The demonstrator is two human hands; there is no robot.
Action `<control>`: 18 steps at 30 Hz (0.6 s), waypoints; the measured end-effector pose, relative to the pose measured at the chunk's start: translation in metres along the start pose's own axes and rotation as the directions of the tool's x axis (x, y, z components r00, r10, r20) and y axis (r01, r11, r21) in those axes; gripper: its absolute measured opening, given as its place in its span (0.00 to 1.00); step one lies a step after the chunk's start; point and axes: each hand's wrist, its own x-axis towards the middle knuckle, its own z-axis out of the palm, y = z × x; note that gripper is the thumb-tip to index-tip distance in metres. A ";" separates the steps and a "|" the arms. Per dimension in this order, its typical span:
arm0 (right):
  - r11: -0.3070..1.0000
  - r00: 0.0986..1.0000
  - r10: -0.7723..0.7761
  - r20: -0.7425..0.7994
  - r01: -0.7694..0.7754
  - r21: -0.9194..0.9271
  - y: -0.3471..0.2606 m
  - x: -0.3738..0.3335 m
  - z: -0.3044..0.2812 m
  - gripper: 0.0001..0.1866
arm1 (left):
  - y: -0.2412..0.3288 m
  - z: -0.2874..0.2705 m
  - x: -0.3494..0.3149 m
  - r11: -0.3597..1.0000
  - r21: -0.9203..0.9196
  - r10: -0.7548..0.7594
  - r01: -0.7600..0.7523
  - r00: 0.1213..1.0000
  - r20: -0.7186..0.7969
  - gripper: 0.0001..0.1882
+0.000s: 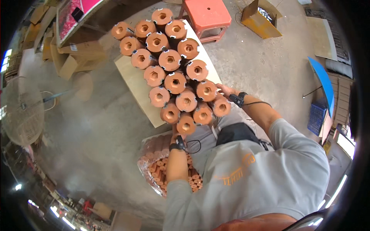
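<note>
Several reddish-brown cylinders (169,59) with hexagonal holes in their end faces stand packed in rows on a pale board (137,86). Dark edging and small white tabs show around many of their rims. Against the right side of the group, my right hand (226,91) touches a cylinder (207,91) near the close end, its visible fingers stretched out. At the near end my left hand (177,133) is up against the closest cylinder (186,123), which hides most of its fingers. Both wrists wear black straps with small devices and cables.
A clear plastic bag (144,165) of smaller brown tubes sits beside my left forearm. Beyond the board stand a red plastic stool (208,15) and an open carton (262,19). Cardboard boxes (77,57) and a fan (23,106) are at left; a blue umbrella (323,82) is at right.
</note>
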 end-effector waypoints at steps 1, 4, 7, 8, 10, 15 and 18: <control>0.996 0.995 -0.078 -0.056 0.080 0.033 0.023 0.015 -0.019 0.42 | 0.002 0.010 0.015 1.000 -0.015 -0.025 0.025 1.000 0.008 0.35; 0.988 0.996 -0.061 -0.072 0.070 0.135 0.027 0.026 -0.005 0.41 | 0.012 0.005 0.040 0.995 -0.094 -0.019 0.016 0.999 -0.028 0.35; 0.978 0.997 -0.041 -0.065 0.053 0.204 0.027 0.020 0.017 0.40 | 0.020 0.010 0.061 0.987 -0.158 -0.003 -0.008 0.998 -0.067 0.36; 0.974 0.998 -0.032 -0.063 0.045 0.222 0.028 0.020 0.021 0.40 | 0.023 0.015 0.073 0.985 -0.174 0.002 -0.016 0.997 -0.077 0.36; 0.968 0.999 -0.017 -0.044 0.028 0.248 0.027 0.018 0.030 0.39 | 0.022 0.018 0.078 0.978 -0.207 0.006 -0.027 0.995 -0.104 0.36; 0.954 0.998 -0.033 -0.049 0.046 0.296 0.030 0.006 0.028 0.38 | 0.008 0.020 0.079 0.968 -0.246 0.003 -0.037 0.991 -0.137 0.36; 0.947 0.998 -0.036 -0.045 0.048 0.316 0.030 0.001 0.024 0.37 | 0.004 0.021 0.077 0.966 -0.256 0.006 -0.046 0.988 -0.154 0.36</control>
